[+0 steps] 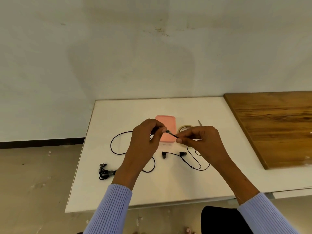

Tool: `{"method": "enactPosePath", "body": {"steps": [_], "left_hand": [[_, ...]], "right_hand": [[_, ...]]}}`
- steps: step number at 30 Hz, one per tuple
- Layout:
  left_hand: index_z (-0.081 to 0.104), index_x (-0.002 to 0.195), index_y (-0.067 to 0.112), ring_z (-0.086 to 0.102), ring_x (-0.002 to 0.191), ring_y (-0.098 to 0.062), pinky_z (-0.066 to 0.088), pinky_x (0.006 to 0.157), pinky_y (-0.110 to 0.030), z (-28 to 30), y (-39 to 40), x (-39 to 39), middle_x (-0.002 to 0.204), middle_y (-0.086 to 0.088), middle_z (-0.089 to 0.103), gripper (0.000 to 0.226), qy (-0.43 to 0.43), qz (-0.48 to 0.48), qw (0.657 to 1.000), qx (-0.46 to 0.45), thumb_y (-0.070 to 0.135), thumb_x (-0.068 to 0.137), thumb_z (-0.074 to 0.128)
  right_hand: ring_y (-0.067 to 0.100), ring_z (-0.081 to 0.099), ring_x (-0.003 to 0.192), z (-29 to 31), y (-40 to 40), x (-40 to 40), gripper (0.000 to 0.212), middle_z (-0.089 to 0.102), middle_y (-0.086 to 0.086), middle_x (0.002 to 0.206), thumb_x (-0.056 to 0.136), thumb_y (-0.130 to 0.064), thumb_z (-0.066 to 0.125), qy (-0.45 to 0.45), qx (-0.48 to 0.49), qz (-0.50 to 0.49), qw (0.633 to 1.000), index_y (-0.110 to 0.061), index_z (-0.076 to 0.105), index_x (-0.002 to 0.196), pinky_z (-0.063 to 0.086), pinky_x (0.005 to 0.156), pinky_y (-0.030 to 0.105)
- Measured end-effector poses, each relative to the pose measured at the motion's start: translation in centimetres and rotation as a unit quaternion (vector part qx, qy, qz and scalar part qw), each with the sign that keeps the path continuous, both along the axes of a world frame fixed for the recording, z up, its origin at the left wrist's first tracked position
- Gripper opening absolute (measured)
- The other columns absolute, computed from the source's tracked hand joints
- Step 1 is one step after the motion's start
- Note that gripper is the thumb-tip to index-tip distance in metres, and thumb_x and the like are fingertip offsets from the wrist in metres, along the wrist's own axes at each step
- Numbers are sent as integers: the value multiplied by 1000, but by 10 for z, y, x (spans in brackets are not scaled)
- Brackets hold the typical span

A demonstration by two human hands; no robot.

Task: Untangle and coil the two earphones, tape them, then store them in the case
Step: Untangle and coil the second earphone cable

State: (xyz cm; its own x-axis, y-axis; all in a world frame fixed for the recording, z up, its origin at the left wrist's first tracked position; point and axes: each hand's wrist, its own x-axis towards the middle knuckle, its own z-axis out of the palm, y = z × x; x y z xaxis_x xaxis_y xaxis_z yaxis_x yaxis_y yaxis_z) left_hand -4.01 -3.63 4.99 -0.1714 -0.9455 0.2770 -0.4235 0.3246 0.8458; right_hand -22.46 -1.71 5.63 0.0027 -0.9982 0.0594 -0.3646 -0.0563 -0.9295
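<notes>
Both my hands pinch one black earphone cable above the white surface.

The surface's near edge (152, 204) sits just past my sleeves. A coiled earphone bundle (105, 171) lies near the left edge. My left hand (146, 142) and right hand (200, 142), raised with fingers curled, grip the loose earphone (172, 134); its buds and loops rest below. Beyond lie the pink case (166, 120), tape roll (184, 127) and wooden board (276, 125).

1. Black earphone cable (118, 146), uncoiled, sprawled in loose loops across the middle of the white table (118, 191), its two earbuds (173, 154) lying near the centre.
2. Second black earphone (105, 171), bundled tight, near the left edge.
3. Pink case (166, 122), flat, shut, toward the far edge.
4. Tape roll (184, 128), flat, just right of the case.
</notes>
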Motion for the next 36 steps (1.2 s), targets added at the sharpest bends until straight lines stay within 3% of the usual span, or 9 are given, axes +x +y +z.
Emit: {"method": "enactPosePath", "body": {"steps": [3, 8, 11, 16, 20, 26, 30, 33, 36], "left_hand": [[65, 87, 10, 60, 79, -7, 45, 75, -10, 0, 0, 0, 85, 0, 66, 8, -26, -3, 999, -23, 12, 90, 59], [66, 87, 12, 60, 80, -9, 47, 75, -15, -1, -3, 6, 85, 1, 67, 9, -20, 9, 999, -25, 16, 91, 59], [66, 87, 13, 62, 82, -12, 49, 76, -23, -2, -3, 9, 85, 2, 68, 16, -7, 16, 1000, -13, 26, 89, 55], [66, 89, 11, 62, 84, -14, 50, 78, -28, -2, -3, 10, 87, 1, 68, 16, 1, 19, 1000, 3, 24, 91, 56], [66, 89, 12, 62, 83, -12, 49, 76, -22, -2, -3, 11, 87, 1, 68, 19, 1, 19, 1000, 6, 26, 90, 54], [67, 89, 13, 60, 81, -9, 46, 71, -17, 1, -3, 12, 87, 2, 69, 11, 28, 23, 999, 33, 17, 92, 57], [67, 91, 10, 62, 83, -12, 48, 74, -22, -1, -2, 10, 88, 0, 70, 14, 25, 16, 999, 26, 19, 92, 57], [68, 92, 11, 63, 85, -10, 48, 76, -19, -1, -2, 10, 89, 1, 70, 14, 26, 15, 999, 26, 20, 92, 57], [68, 94, 11, 63, 87, -7, 48, 79, -15, -2, -2, 10, 91, 3, 70, 14, 17, 13, 1000, 22, 20, 92, 57]], "right_hand": [[3, 65, 71, 4, 2, 3, 16, 68, -12, 70, 60, -13, 85, 51, -44, -30, 997, -21, 73, 65, 44, 66, 5], [2, 60, 62, 5, -1, -1, 17, 65, -6, 69, 58, -17, 86, 61, -53, -43, 996, -13, 69, 62, 44, 54, 8], [5, 60, 61, 5, -2, -2, 18, 65, -4, 68, 60, -17, 85, 52, -23, -20, 998, -10, 69, 64, 52, 55, 21], [18, 63, 69, 8, -3, -2, 13, 72, 4, 81, 79, -11, 72, -11, 28, 27, 999, -8, 66, 90, 50, 52, 21], [19, 46, 57, 10, -2, 0, 11, 74, -1, 81, 90, -14, 58, -18, 31, 39, 999, -14, 66, 99, 38, 49, 21], [2, 55, 59, 6, -2, 2, 11, 69, -9, 78, 75, -28, 75, 92, -7, 36, 995, -24, 71, 84, 42, 57, 8], [4, 64, 68, -1, -2, 6, 4, 70, -7, 72, 79, -23, 73, 91, -18, 38, 995, -20, 71, 80, 45, 54, 12], [5, 64, 84, -2, -2, 8, 23, 69, -11, 85, 69, -42, 74, 101, -45, -3, 994, -24, 71, 83, 54, 65, 20], [7, 61, 81, -3, -2, 13, 29, 66, -10, 87, 65, -46, 76, 130, -87, -19, 987, -23, 71, 82, 53, 63, 23]]}}
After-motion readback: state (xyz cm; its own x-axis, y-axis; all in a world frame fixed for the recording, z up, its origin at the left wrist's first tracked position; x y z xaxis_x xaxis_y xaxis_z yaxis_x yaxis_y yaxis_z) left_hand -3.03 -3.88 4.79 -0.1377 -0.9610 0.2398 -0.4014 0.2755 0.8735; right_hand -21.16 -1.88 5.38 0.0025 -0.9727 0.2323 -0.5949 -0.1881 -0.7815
